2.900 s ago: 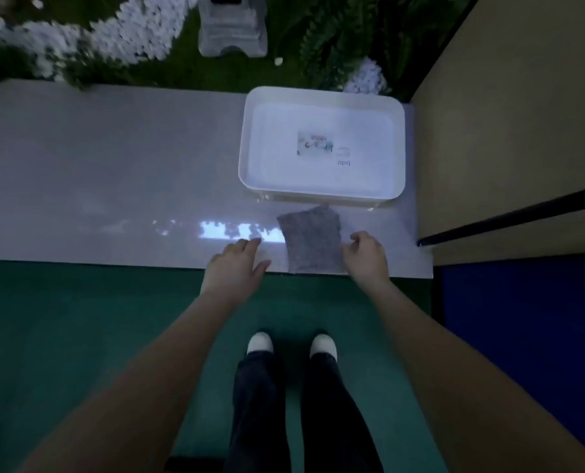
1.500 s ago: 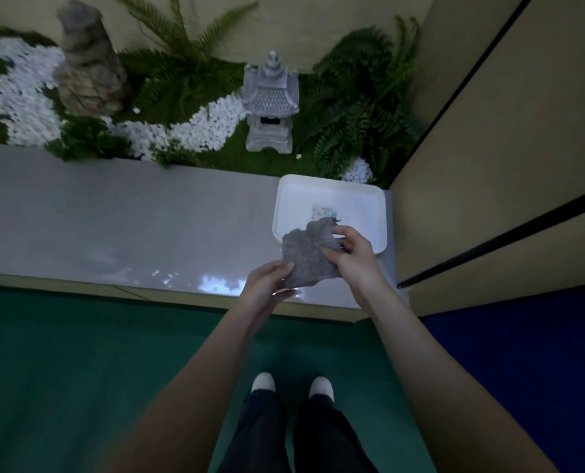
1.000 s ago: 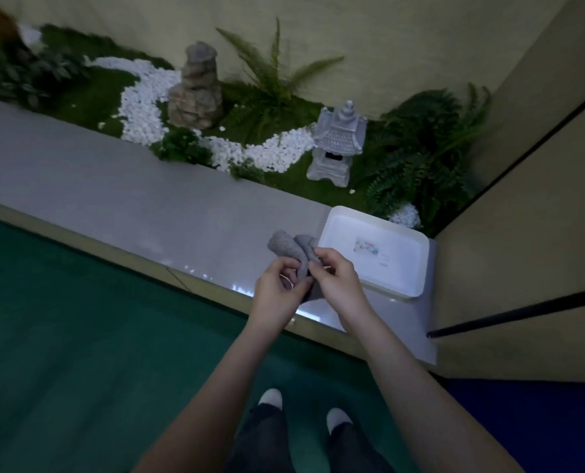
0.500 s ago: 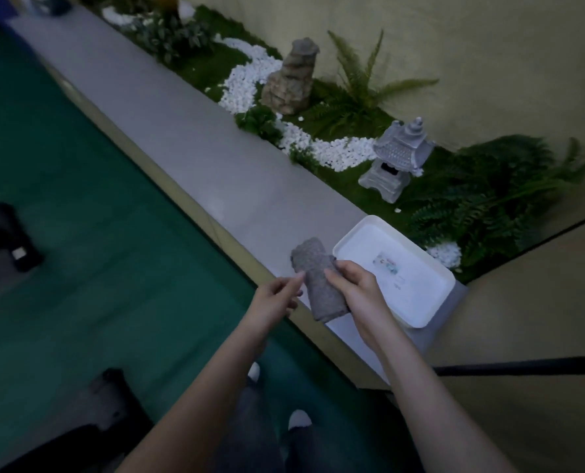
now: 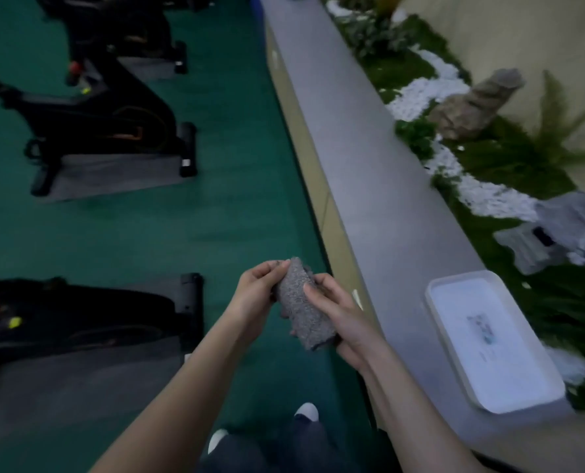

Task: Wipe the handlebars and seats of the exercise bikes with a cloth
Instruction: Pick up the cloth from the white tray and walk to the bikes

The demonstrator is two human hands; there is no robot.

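Since half a second ago the view has swung left, bringing black exercise bikes (image 5: 106, 107) into sight on the green floor (image 5: 243, 206), and the cloth (image 5: 303, 307) is now folded into a thick roll. Left hand (image 5: 255, 295) fingertips pinch its upper end; the right hand (image 5: 340, 317) curls closed around its lower half, thumb on top, in front of the body above the floor. On the grey ledge (image 5: 369, 158) sits a white tray (image 5: 436, 302), holding only a blurred label. Both bikes are cut off at the left edge, handlebars and seats out of view.
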